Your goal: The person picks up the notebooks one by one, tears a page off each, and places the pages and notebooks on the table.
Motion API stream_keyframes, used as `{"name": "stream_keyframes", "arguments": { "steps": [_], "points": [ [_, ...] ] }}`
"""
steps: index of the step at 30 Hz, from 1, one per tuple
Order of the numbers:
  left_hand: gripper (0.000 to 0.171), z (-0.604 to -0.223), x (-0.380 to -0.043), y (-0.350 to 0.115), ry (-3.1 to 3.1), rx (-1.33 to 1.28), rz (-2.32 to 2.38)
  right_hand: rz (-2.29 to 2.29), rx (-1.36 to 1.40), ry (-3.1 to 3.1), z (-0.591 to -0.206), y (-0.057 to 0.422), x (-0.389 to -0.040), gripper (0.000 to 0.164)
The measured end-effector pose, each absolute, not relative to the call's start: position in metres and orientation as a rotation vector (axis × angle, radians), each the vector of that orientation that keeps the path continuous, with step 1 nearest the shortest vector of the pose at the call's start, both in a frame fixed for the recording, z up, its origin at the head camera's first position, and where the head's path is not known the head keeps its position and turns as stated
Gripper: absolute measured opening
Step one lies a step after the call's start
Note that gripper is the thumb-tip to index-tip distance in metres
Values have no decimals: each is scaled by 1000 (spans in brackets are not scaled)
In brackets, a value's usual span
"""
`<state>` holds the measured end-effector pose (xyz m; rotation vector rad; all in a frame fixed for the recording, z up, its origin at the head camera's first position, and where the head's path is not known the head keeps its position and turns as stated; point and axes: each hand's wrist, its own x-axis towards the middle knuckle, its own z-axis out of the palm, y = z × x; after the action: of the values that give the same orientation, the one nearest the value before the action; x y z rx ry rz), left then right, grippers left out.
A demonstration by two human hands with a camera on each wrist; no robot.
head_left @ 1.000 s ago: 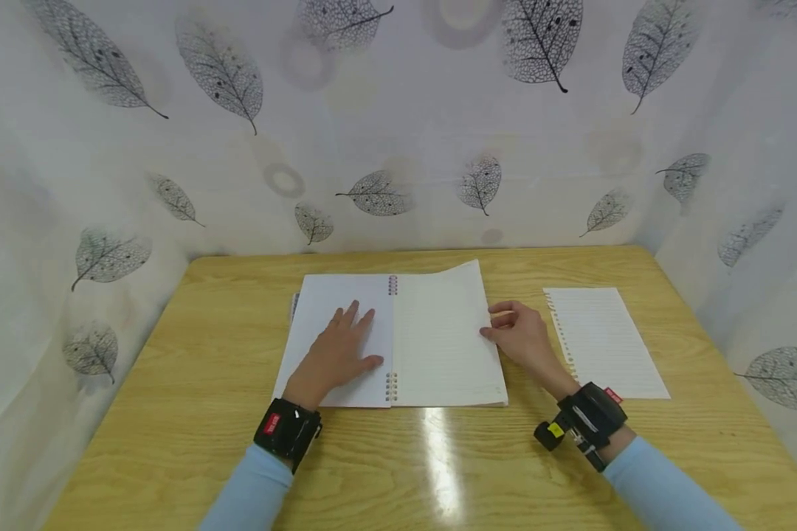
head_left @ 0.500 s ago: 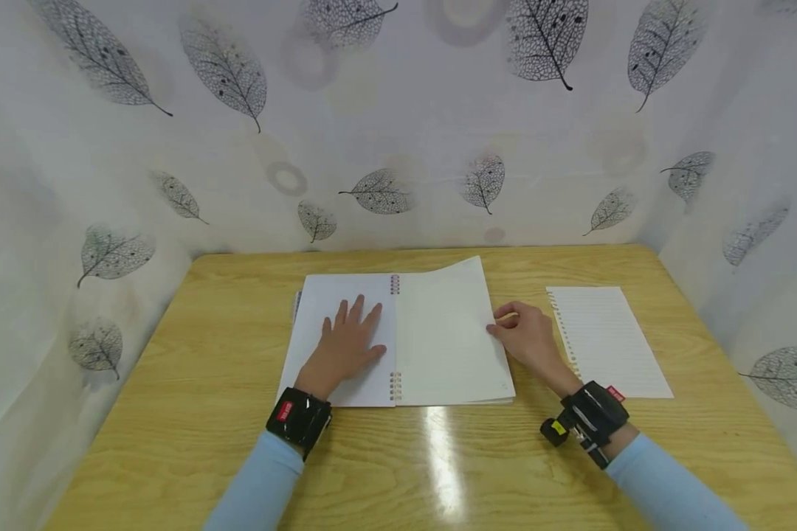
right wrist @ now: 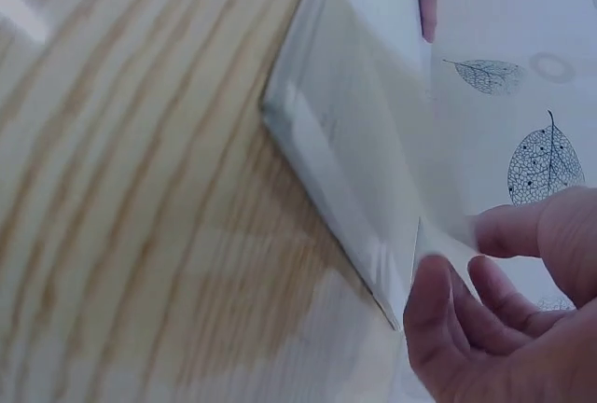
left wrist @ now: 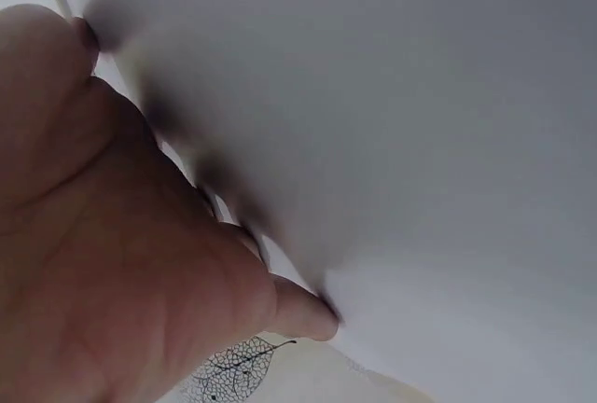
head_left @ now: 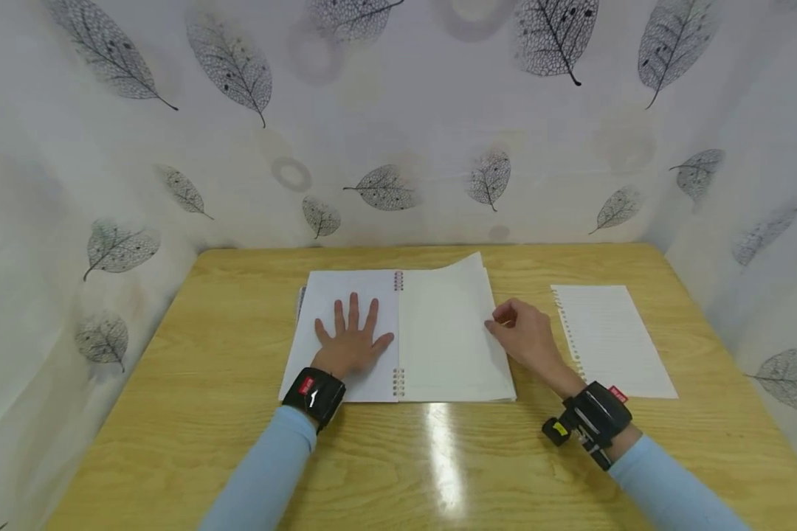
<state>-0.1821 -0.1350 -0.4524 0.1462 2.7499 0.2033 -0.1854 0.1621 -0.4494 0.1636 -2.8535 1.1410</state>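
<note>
An open spiral notebook (head_left: 438,339) lies on the table, a plain white page on the left and a cream page on the right. My left hand (head_left: 350,348) rests on the white page (head_left: 305,361), its fingers straight and spread. In the left wrist view the fingertips (left wrist: 312,314) touch that page. At the notebook's right edge, my right hand (head_left: 521,328) pinches the edge of the cream page (right wrist: 410,123) between thumb and finger. The far right corner of this page is lifted and curves upward; the sheets beneath stay flat.
To the right of the notebook lies a loose lined sheet (head_left: 611,339) with a row of punched holes along its left side. The wooden table (head_left: 226,324) meets a leaf-patterned curtain (head_left: 425,125) at the back and both sides.
My left hand has turned more upright, and its fingers are spread wider on the white page. The right hand's fingers have drawn closer together at the cream page's edge, its far corner still lifted.
</note>
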Motion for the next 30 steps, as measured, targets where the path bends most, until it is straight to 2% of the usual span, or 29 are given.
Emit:
{"name": "stream_keyframes", "arguments": {
  "steps": [9, 21, 30],
  "points": [
    [74, -449, -184, -134, 2726, 135, 206, 1370, -31, -2984, -445, 162, -193, 47],
    [78, -441, -184, -132, 2801, 158, 94, 1426, 19, -2979, -442, 165, -211, 39],
    [77, -435, -185, -131, 2801, 177, 157, 1468, 75, -3013, -434, 167, -228, 50]
  ]
}}
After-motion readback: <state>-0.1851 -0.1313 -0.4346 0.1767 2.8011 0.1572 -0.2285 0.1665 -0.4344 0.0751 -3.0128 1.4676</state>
